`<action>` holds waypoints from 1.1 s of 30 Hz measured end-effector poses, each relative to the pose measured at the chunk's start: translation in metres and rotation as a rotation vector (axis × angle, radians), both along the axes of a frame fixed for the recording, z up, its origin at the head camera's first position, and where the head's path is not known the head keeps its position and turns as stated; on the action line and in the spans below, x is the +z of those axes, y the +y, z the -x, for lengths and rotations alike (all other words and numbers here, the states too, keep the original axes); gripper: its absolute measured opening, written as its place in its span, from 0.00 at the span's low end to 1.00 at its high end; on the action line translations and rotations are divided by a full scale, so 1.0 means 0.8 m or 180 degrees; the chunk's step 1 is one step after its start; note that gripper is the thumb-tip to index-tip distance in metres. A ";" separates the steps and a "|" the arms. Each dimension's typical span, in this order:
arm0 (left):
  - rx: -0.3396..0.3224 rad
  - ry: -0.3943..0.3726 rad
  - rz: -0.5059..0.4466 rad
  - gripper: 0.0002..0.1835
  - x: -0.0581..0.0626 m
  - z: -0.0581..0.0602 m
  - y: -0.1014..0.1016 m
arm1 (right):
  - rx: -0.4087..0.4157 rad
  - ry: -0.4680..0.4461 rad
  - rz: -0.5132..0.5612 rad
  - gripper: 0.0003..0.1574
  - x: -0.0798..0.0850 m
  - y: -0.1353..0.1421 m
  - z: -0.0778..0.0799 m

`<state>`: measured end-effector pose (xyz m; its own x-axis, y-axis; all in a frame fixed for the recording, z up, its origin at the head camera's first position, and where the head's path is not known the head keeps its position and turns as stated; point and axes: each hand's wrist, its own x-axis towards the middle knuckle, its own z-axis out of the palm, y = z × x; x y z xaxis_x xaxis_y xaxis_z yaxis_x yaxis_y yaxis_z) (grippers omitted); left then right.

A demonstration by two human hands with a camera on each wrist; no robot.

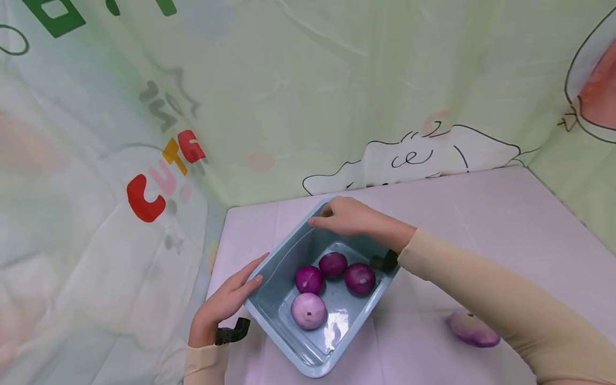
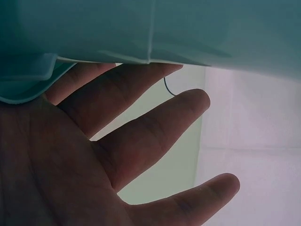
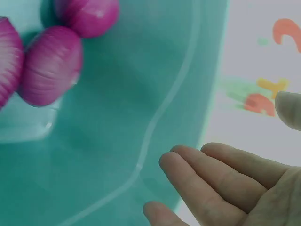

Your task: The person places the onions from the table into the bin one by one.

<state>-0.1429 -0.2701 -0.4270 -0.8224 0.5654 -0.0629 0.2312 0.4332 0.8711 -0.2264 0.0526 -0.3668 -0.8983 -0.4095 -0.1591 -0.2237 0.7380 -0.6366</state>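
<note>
A light blue plastic bin (image 1: 284, 337) sits at an angle on the table. Inside it three dark red onions (image 1: 360, 279) lie close together, with a paler purple onion (image 1: 308, 311) nearer the front. My left hand (image 1: 231, 291) holds the bin's left rim, thumb over the edge; the left wrist view shows its other fingers (image 2: 155, 136) spread along the outside. At the far corner, my right hand (image 1: 348, 215) hovers over the rim with nothing in it. Its fingers (image 3: 211, 188) look loosely extended beside the bin's inner wall in the right wrist view.
Another pale purple onion (image 1: 474, 329) lies on the white tablecloth (image 1: 481, 224), to the right of the bin and partly behind my right forearm. Printed cloth walls (image 1: 289, 107) stand around the table at the back and sides.
</note>
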 end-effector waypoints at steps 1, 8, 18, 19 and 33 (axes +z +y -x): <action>-0.0002 0.0003 -0.0005 0.27 0.000 0.000 0.000 | -0.0008 0.0007 0.0063 0.32 0.006 0.003 -0.002; -0.0008 0.0023 -0.0015 0.27 0.000 -0.001 0.000 | -0.0113 -0.0026 0.0377 0.36 0.037 0.026 -0.017; 0.0008 0.0008 0.0000 0.28 -0.001 0.000 -0.002 | -0.0249 0.0110 0.0678 0.39 0.056 0.068 -0.044; 0.0012 0.0019 0.0003 0.28 -0.001 0.001 -0.002 | -0.0258 0.0131 0.0683 0.40 0.056 0.073 -0.047; -0.0002 -0.0049 -0.0050 0.28 0.002 -0.001 0.000 | -0.0648 0.0440 0.0616 0.44 0.051 0.134 -0.094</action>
